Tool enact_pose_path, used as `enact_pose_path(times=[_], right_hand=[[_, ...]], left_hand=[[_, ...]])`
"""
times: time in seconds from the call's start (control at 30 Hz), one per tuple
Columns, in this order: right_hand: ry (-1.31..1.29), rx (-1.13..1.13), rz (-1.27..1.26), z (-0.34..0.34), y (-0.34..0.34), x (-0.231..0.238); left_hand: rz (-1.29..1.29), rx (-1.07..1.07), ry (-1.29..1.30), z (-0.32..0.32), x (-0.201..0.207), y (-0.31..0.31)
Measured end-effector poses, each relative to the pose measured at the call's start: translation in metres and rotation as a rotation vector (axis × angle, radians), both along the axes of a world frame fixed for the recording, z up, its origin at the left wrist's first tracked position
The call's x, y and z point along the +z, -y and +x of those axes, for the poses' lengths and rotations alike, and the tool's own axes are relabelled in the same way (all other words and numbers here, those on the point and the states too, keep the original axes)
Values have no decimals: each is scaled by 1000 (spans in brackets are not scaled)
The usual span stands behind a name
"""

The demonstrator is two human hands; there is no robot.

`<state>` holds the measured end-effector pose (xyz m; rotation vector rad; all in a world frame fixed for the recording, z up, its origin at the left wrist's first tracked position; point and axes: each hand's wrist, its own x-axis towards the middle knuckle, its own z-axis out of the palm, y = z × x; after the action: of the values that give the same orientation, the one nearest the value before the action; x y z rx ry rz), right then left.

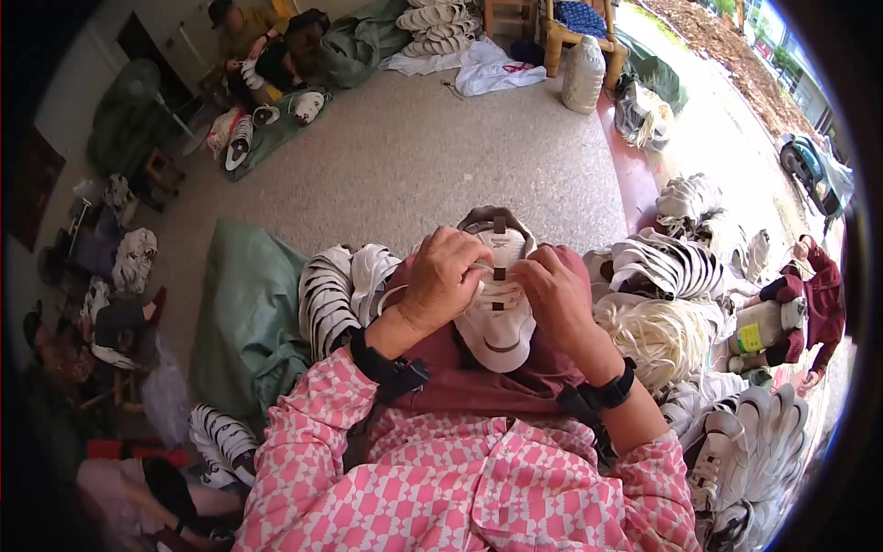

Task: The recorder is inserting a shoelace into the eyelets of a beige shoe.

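- The speckled grey floor (414, 156) fills the upper middle of the frame and is the widest bare stretch; its edges are crowded on every side.
- A green tarp (244, 313) lies at centre left, its right edge touching a stack of white shoe uppers with dark stripes (326, 299).
- More striped uppers (671, 262) and a bundle of cream laces (658, 336) fill the right side, just beside the person's right forearm.
- Another person (253, 41) sits at the upper left, well apart, with shoe parts about them.
- A white shoe upper (497, 313) rests on the maroon lap at the centre of the frame, toe end toward the person's body.
- The left hand (446, 276) has its grip closed over the upper's left edge.
- The right hand (552, 285) pinches at the upper's lace row, fingers together on it.
- The two hands nearly touch over the upper, with little free room between them.
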<state>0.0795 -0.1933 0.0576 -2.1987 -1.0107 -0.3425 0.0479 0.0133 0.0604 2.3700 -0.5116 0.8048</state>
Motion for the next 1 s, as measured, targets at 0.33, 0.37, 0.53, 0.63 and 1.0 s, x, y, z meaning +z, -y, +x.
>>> enact_pose_path(times=[0.33,0.37,0.53,0.63,1.0], right_hand=[[-3,-43,58,1,-12,-6],[22,-64,71,0,-12,-5],[97,-85,30,-1,-3,3],[49,-30,49,2,0,3],[-20,-2,95,2,-5,4]], left_hand=[[60,0,-11,2,-3,-1],[64,7,-8,2,-4,0],[-28,48,34,-10,0,1],[75,57,50,-22,2,-1],[-16,57,-13,-14,-8,8]])
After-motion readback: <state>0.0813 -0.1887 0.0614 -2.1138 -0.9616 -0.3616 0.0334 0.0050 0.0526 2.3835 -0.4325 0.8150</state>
